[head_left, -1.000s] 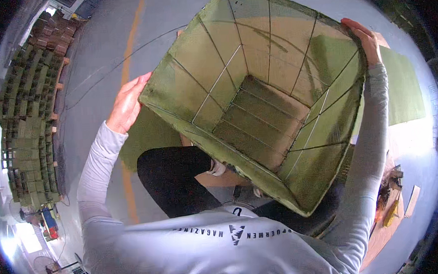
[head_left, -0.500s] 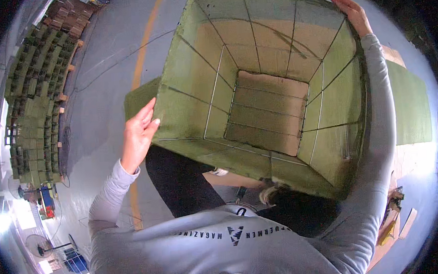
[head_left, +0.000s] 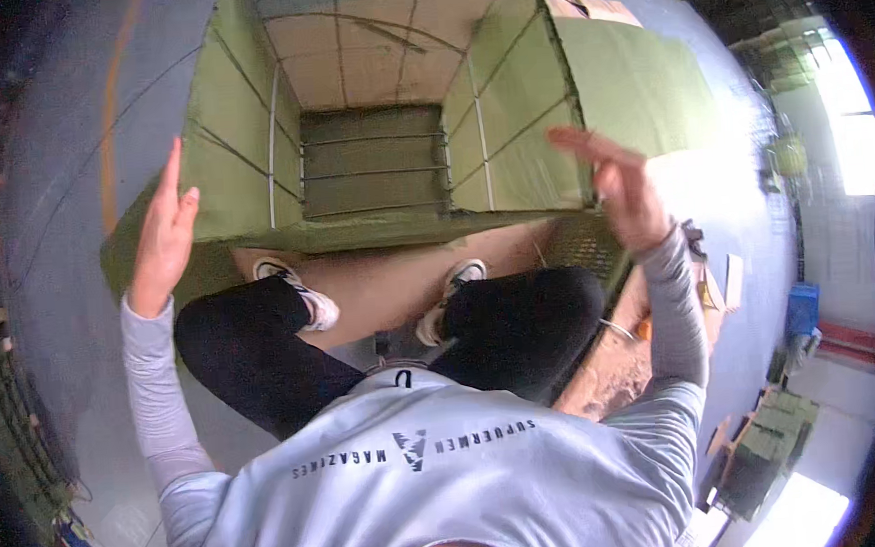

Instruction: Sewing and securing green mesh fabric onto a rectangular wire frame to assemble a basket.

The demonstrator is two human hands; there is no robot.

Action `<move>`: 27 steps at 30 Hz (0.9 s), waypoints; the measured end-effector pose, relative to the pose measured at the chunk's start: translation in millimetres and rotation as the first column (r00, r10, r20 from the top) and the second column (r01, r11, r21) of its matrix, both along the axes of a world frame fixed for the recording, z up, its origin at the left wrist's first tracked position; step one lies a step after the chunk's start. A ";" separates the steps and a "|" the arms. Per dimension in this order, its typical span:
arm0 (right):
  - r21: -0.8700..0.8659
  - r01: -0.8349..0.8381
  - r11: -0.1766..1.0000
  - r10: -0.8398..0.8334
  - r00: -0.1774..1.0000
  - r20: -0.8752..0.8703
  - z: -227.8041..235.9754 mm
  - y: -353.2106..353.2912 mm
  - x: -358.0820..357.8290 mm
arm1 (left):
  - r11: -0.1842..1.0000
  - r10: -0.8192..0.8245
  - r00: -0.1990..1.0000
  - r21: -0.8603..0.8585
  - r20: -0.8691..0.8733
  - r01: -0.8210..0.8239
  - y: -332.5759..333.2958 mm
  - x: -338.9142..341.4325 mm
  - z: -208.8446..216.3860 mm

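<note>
The left hand (head_left: pixel 162 240) at ten o'clock and blurred right hand (head_left: pixel 633 199) at two have straightened fingers, clasping nothing; contact is unclear. Between them, at twelve, a large green mesh box with dark wire ribs (head_left: pixel 375 155), tilted moments ago, now faces squarely, apparently released. Flat brown cardboard (head_left: pixel 378 289) shows at its near edge.

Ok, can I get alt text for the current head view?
A person's left hand and right hand, both open, flank a green wire-framed box; contact is unclear. The box's open side faces the camera, with black-trousered legs and shoes below it in the picture.
</note>
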State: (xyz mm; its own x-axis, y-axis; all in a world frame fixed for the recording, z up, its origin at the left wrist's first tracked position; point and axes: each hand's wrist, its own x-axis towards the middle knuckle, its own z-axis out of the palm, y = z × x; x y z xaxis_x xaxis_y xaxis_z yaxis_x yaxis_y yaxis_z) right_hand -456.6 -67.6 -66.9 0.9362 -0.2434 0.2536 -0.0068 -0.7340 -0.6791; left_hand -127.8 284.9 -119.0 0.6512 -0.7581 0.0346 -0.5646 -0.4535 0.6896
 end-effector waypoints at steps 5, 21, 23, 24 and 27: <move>-0.502 -0.070 0.862 0.002 0.991 -0.134 -18.8 45.8 -12.4 | 0.998 -0.053 0.795 0.018 0.604 0.053 -11.9 -3.5 -5.3; -0.361 -0.056 0.931 -0.032 0.972 -0.232 -18.5 94.4 35.4 | 0.823 -0.539 0.704 0.113 0.462 0.556 -106.1 -131.8 8.1; -0.274 -0.034 0.961 -0.085 0.908 -0.410 -11.0 94.4 37.1 | 0.794 -0.596 0.701 0.158 0.393 0.587 -109.6 -131.5 7.7; -0.260 -0.060 0.964 -0.080 0.864 -0.497 -10.2 90.9 40.1 | 0.792 -0.598 0.699 0.157 0.392 0.590 -111.1 -130.9 8.6; -0.218 -0.140 0.966 0.012 0.865 -0.501 -24.8 74.6 42.8 | 0.769 -0.633 0.701 0.162 0.328 0.618 -115.3 -131.7 18.1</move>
